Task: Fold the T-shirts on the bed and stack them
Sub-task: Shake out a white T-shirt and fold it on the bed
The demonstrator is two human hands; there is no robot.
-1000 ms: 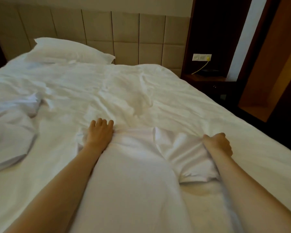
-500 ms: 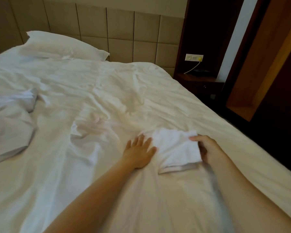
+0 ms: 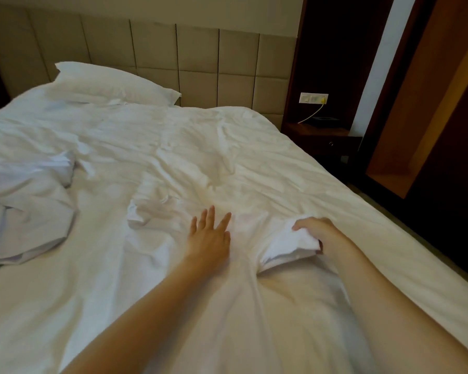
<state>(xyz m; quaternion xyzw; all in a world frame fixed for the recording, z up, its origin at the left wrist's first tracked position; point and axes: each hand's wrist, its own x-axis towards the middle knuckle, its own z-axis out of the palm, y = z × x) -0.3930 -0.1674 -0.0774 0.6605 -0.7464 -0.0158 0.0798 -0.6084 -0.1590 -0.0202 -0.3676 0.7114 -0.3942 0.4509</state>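
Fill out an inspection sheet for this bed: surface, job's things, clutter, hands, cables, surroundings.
Surface: bed covered in a rumpled white sheet.
Job's things: white T-shirt spread near the person, one sleeve bunched up; heap of crumpled white garments at the left, not folded.
Clutter: white pillow at the head end.
Hands: left hand flat on the T-shirt, fingers straight; right hand grips the sleeve.
Cables: yellow cable runs from the wall socket down to the nightstand.
Surroundings: padded headboard, dark wall panel, wooden niche at right.
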